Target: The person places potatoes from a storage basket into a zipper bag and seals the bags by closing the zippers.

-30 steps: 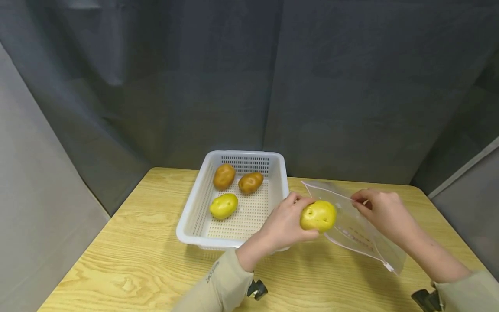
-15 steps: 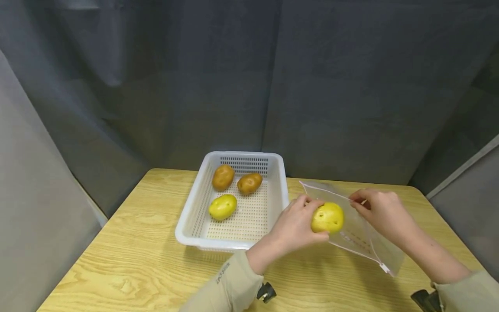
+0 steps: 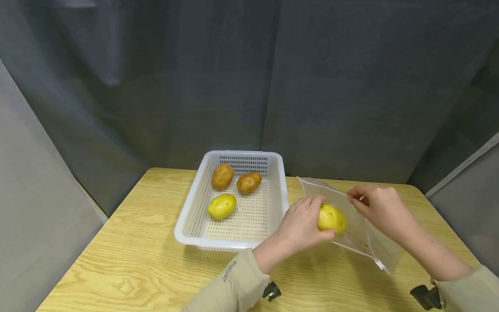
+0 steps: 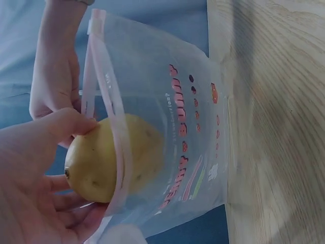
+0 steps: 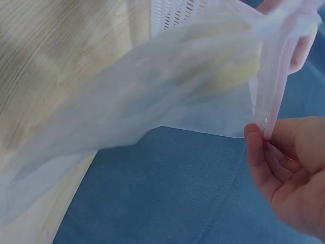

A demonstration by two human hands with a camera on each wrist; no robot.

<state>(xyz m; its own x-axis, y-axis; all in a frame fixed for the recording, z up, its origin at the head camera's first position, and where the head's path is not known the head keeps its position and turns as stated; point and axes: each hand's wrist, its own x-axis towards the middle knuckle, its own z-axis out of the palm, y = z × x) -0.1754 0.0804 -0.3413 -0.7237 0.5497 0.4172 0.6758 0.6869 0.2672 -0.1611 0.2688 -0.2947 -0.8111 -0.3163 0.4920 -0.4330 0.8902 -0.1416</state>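
My left hand (image 3: 302,225) grips a yellow potato (image 3: 330,219) at the mouth of a clear zip bag (image 3: 364,229). In the left wrist view, about half of the potato (image 4: 94,162) is inside the bag, behind its pink zip edge, and my thumb and fingers wrap its outer half. My right hand (image 3: 380,210) pinches the bag's rim; the right wrist view shows thumb and finger on the pink zip strip (image 5: 277,86). A white slider (image 3: 379,264) sits at the near end of the zip. Red print marks the bag's side.
Left of the hands, a white perforated basket (image 3: 181,229) stands on the wooden table (image 3: 117,264). It holds two brown potatoes, one round (image 3: 222,176) and one longer (image 3: 249,183), plus a yellow potato (image 3: 222,206). Dark curtains (image 3: 218,78) hang behind the table.
My left hand has moved right with the yellow potato, from in front of the bag's opening to partly inside it. My right hand keeps its pinch on the rim.
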